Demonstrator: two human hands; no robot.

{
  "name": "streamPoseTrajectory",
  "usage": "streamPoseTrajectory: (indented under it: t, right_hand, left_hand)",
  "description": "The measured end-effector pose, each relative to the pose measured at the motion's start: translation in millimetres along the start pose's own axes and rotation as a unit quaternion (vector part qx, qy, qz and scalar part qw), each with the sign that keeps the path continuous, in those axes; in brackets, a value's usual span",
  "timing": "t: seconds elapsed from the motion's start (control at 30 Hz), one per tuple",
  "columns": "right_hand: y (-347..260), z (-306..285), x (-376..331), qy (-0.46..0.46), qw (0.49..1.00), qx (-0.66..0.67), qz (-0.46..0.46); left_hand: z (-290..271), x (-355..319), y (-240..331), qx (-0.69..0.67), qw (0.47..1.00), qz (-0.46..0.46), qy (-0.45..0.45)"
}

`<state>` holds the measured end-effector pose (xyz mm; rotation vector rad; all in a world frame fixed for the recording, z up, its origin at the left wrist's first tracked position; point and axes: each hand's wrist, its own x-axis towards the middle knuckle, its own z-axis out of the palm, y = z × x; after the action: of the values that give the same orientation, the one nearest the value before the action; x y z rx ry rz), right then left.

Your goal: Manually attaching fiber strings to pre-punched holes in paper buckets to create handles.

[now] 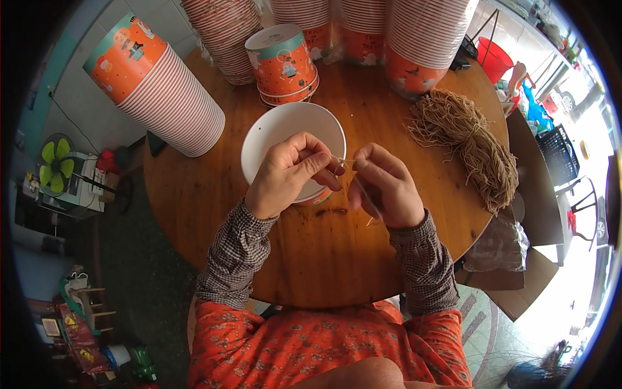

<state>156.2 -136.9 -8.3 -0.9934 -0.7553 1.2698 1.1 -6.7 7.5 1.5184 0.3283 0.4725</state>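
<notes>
Both of my hands meet over the near right rim of a white paper bucket [295, 123], which stands with its mouth up and shows a little orange on its outside. My left hand [295, 167] pinches a thin tan cord [343, 160] between thumb and fingers. Close beside it, my right hand [385, 185] grips the same cord, thumb against forefinger. A short stretch of cord, apparently with a loop or knot, spans the small gap between my fingertips. Whether the cord passes through the bucket wall is hidden behind my fingers.
A bundle of tan cords [470, 142] lies on the round wooden table [285, 272] at the right. One tall stack of orange buckets [162, 84] leans at the left. An orange bucket stack [285, 68] stands upside down behind the white one, with several taller stacks along the back.
</notes>
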Motion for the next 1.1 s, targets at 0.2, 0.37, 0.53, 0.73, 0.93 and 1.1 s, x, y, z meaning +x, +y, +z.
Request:
streamPoseTrajectory:
  t: [0.2, 0.37, 0.53, 0.73, 0.93, 1.1]
  right_hand:
    - [3, -7, 2, -0.041, 0.989, 0.144, 0.020]
    - [11, -13, 7, -0.051, 0.966, 0.252, 0.019]
    - [16, -15, 11, -0.034, 0.957, 0.287, 0.011]
    - [12, -11, 9, 0.000, 0.985, 0.169, -0.044]
    - [9, -3, 5, 0.038, 0.995, 0.049, -0.083]
    - [8, -5, 4, 0.025, 0.996, 0.018, -0.085]
  left_hand:
    - [0, 0, -3, -0.015, 1.000, -0.003, 0.002]
    - [1, -1, 0, 0.007, 1.000, -0.012, -0.006]
    - [1, -2, -1, 0.026, 0.999, -0.009, -0.016]
    - [3, -2, -4, 0.050, 0.999, 0.006, -0.016]
    - [9, -4, 2, 0.070, 0.997, -0.024, -0.013]
    - [9, -3, -2, 0.048, 0.998, 0.026, 0.010]
